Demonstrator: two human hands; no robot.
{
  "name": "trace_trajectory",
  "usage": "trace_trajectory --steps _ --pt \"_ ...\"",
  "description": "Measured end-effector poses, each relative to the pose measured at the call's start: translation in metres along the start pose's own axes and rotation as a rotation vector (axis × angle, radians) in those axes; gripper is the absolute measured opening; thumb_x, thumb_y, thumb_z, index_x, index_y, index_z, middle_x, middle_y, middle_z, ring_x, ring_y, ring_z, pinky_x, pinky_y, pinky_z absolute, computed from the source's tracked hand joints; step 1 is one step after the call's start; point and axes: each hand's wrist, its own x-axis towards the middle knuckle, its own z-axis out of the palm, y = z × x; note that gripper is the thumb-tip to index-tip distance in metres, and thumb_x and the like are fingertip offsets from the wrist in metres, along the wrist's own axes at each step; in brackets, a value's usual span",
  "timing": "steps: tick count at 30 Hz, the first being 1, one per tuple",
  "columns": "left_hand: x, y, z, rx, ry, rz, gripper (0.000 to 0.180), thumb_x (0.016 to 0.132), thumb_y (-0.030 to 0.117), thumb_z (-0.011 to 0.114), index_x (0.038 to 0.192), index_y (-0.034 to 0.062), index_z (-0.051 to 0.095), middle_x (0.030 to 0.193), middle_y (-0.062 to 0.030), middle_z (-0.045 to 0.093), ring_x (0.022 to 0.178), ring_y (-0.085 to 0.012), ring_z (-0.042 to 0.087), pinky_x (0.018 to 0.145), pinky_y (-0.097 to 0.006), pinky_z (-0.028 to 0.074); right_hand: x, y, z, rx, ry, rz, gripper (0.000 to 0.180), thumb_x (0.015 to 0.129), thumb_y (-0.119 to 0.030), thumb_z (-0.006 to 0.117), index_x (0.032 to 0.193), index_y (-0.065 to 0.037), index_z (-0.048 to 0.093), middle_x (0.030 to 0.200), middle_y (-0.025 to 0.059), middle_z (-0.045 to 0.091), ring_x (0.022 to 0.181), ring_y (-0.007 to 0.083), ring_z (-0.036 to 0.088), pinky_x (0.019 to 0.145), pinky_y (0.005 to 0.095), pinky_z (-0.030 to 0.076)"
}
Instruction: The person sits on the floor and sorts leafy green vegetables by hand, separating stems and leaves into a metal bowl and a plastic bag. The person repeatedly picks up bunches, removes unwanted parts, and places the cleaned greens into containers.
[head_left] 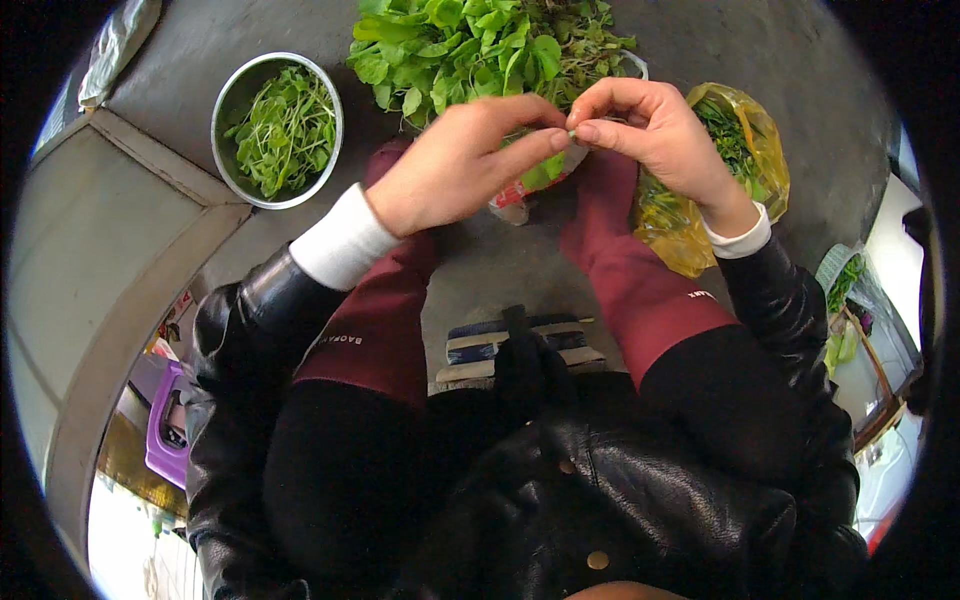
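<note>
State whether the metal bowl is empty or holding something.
Holding something: the metal bowl contains a heap of leafy green stems, visible inside its rim.

We get soft, fairly even light over the dark grey floor [500, 270], and the heap of broad bright-green leaves [450, 50] shows clearly. Glints streak the black leather jacket [650, 480], while the black cloth trouser legs [340, 460] sink into shadow. Lower left glares white; fisheye curvature bows the pale grey flat frame [135, 300] we see there.
</note>
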Motion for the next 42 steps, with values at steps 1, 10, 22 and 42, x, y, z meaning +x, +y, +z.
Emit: trace_trajectory --steps 1,10,22,42 --pt "0.003 0.002 0.003 -0.093 -0.098 -0.166 0.026 0.103 0.023 0.056 0.109 -0.0008 0.064 0.092 -0.0053 0.066 0.088 -0.0117 0.06 0.081 -0.028 0.048 0.002 -0.001 0.005 0.017 -0.003 -0.009 0.013 0.096 -0.011 0.068 0.102 0.0 0.07 0.096 0.0012 0.07 0.091 0.0073 0.063 0.084 0.0235 0.05" --pt "-0.019 -0.039 -0.01 0.264 0.231 -0.099 0.02 0.098 0.017 0.059 0.091 -0.0022 0.058 0.075 -0.0137 0.058 0.069 -0.021 0.053 0.068 -0.035 0.048 -0.014 -0.002 0.022 -0.852 0.169 -0.384 0.01 0.089 -0.01 0.067 0.093 -0.001 0.065 0.09 0.013 0.067 0.087 0.0303 0.066 0.078 0.0371 0.052" --pt "-0.141 -0.179 -0.135 1.191 0.505 -0.458 0.042 0.094 0.009 0.058 0.136 0.0124 0.059 0.126 -0.0112 0.066 0.121 -0.0295 0.058 0.1 -0.041 0.046 -0.151 0.095 -0.13 -1.584 0.444 0.835 0.049 0.093 -0.028 0.064 0.14 -0.02 0.057 0.154 0.0144 0.041 0.138 0.0368 0.042 0.111 0.0472 0.04" --pt "-0.093 -0.118 -0.075 0.952 0.431 -0.176 0.053 0.086 0.009 0.067 0.138 0.0104 0.057 0.135 -0.0158 0.059 0.13 -0.037 0.05 0.111 -0.046 0.039 0.082 0.153 -0.082 -0.183 0.632 0.538 0.032 0.084 -0.039 0.078 0.086 -0.007 0.073 0.076 -0.0012 0.065 0.06 0.0072 0.05 0.048 0.0268 0.037"
